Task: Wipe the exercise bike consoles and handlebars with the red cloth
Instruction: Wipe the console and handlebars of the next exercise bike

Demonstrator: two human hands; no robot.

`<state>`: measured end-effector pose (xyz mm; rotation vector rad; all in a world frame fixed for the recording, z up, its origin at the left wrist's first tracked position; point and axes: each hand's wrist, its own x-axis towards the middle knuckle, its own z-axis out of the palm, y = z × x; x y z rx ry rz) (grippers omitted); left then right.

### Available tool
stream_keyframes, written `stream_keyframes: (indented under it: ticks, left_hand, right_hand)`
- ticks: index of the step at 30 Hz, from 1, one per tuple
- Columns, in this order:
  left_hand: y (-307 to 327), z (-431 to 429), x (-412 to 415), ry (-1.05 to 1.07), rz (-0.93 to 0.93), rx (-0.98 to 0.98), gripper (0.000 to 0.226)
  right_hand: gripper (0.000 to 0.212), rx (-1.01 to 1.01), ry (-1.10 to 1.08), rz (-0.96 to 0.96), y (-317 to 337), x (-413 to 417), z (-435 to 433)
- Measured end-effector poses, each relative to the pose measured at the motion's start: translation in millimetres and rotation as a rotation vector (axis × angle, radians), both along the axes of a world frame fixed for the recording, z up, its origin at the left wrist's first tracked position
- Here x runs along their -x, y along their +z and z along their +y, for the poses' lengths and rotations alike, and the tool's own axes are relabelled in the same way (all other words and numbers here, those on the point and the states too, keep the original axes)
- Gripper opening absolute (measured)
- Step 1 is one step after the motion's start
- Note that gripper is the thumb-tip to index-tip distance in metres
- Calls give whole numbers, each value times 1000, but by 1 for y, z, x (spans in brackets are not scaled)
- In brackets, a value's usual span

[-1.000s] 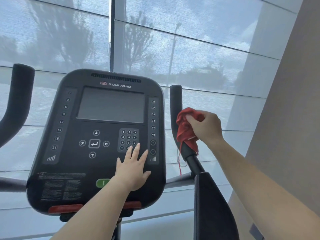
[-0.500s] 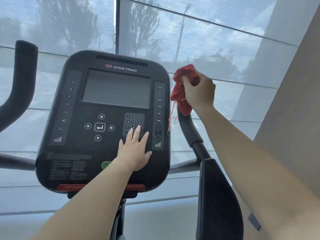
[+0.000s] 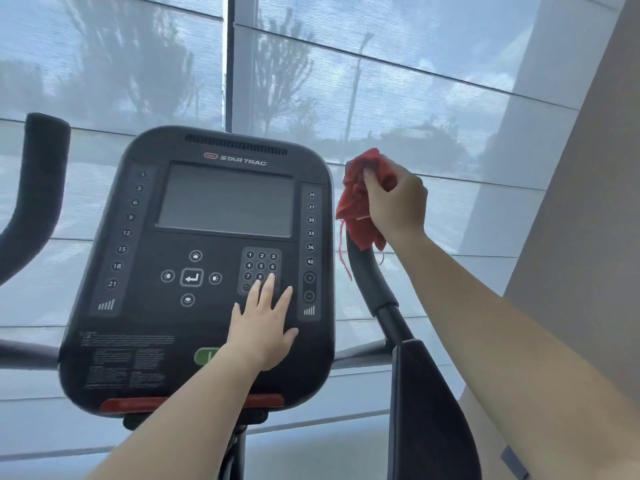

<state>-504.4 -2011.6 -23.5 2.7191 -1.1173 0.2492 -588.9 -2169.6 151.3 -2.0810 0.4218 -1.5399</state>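
A black exercise bike console (image 3: 145, 265) with a grey screen and keypad fills the middle of the view. My left hand (image 3: 265, 327) lies flat on its lower right part, fingers spread over the keypad. To the console's right rises the black right handlebar (image 3: 369, 275). My right hand (image 3: 398, 202) is closed around the bunched red cloth (image 3: 356, 199), which is wrapped over the handlebar's top end and hides it. Loose red threads hang below the cloth. The left handlebar (image 3: 34, 188) stands at the left edge.
A black padded armrest (image 3: 426, 410) sits below the right handlebar. Behind the bike is a large window with a translucent shade (image 3: 381, 64). A beige wall (image 3: 588, 237) closes in on the right.
My right hand has slid the red cloth up the right handlebar from its middle to its top end. My left hand has stayed flat on the console.
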Motion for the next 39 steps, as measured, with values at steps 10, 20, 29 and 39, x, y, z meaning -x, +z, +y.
stream_keyframes:
  ticks: [10,20,29,39]
  left_hand:
    - [17,-3,3,-14,4,46,69]
    - [45,5,-30,14,-108,-43,66]
    - [27,10,-44,15,-145,-13,66]
    - [20,9,-44,21,-167,-33,68]
  right_hand:
    - [19,-40,10,201,-30,18,-12]
    - [12,191,26,220,48,-1,6]
    - [41,313,-34,154,0,-18,7]
    - [50,440,-48,269,-34,3,8]
